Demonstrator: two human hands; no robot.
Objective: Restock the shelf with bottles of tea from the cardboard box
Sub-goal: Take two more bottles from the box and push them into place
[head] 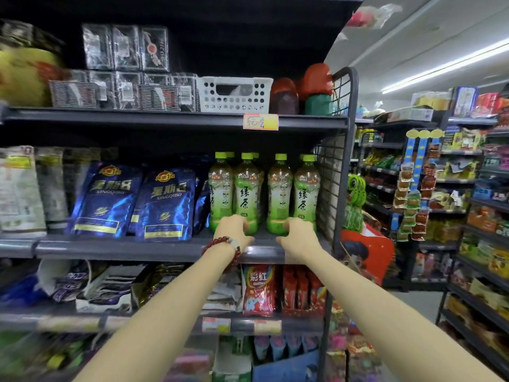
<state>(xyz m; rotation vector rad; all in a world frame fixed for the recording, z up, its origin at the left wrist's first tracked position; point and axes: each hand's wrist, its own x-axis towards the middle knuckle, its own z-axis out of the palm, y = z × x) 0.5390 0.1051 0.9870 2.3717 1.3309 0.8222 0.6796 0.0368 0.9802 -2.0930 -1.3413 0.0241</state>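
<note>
Several green tea bottles (246,193) with lime caps stand upright at the right end of the middle shelf (137,248), in rows reaching back. My left hand (233,230), with a red bead bracelet on its wrist, rests at the foot of the two left front bottles. Its fingers are curled against them and the thumb lies on the shelf lip. My right hand (299,235) is curled the same way at the foot of the two right front bottles (306,191). Neither hand wraps around a bottle. The cardboard box is out of view.
Blue foil bags (165,202) stand left of the bottles. A wire mesh end panel (334,175) closes the shelf on the right. A white basket (234,95) sits on the shelf above, candy packs (260,290) on the one below. An aisle with more shelves runs to the right.
</note>
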